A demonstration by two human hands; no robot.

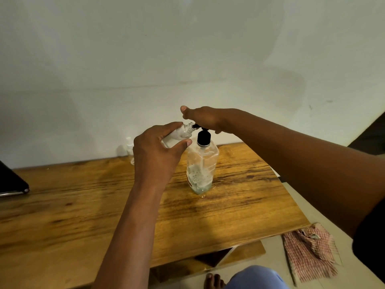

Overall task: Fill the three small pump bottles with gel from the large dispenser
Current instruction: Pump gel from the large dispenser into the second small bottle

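The large clear dispenser (201,167) stands upright near the middle of the wooden table (83,205), with a black pump head and a little foamy gel at its bottom. My right hand (203,117) rests palm-down on the pump top. My left hand (156,155) holds a small clear bottle (180,133) tilted, its uncapped neck at the black nozzle. The small bottle looks partly filled with white gel. Another small clear pump bottle (130,149) stands by the wall behind my left hand, mostly hidden.
A dark flat device (11,182) lies at the table's left edge. A red checked cloth (310,249) is on the floor to the right. A lower shelf (218,257) shows beneath the table's near edge, beside my bare toes (213,280).
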